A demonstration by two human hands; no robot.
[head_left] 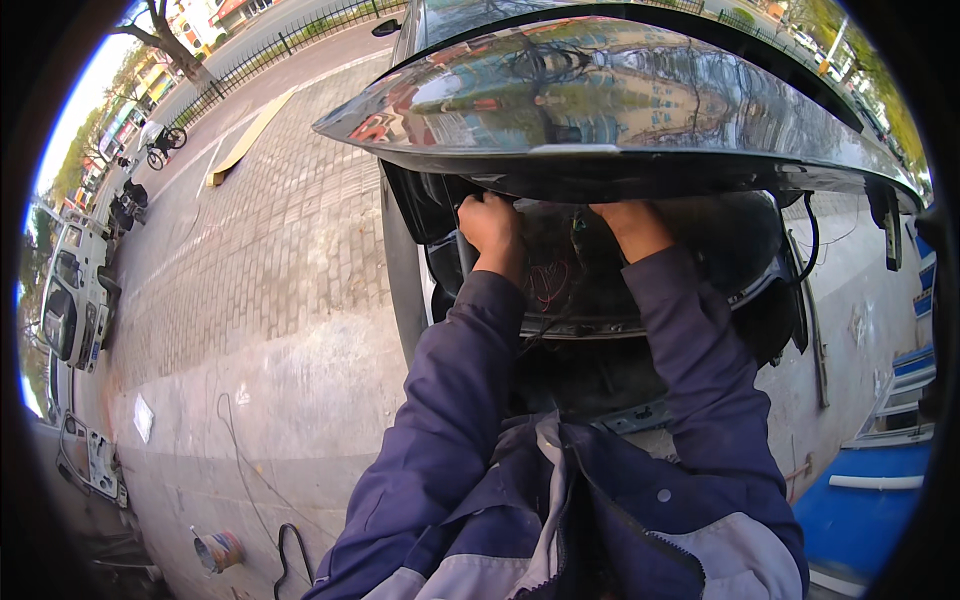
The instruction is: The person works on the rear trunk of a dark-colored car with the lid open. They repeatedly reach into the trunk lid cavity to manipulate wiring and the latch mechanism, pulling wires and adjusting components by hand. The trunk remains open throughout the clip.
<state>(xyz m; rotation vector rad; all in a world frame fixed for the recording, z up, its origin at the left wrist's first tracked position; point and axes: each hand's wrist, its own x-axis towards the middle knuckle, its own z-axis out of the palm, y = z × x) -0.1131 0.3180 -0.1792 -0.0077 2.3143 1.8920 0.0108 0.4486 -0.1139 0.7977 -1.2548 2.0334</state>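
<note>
A raised glossy dark car trunk lid (590,105) spans the upper middle, mirroring trees and buildings. My left hand (490,228) is up at the lower edge of the lid, near its left side. Its fingers are curled closed, and whatever they pinch is hidden. Farther right, my right hand (635,230) reaches under the same edge, where its fingers are out of sight. Between and below both hands, thin red wires (548,282) hang loose in the dark trunk space. A small green piece (578,222) shows close to the right hand.
A black curved lid arm (811,240) stands at the trunk's right. A paint-smeared can (218,551) and a thin cable (238,450) lie on the paving at left. Removed car door (90,458) and white vehicle (75,290) are far left; a blue surface (860,520) is lower right.
</note>
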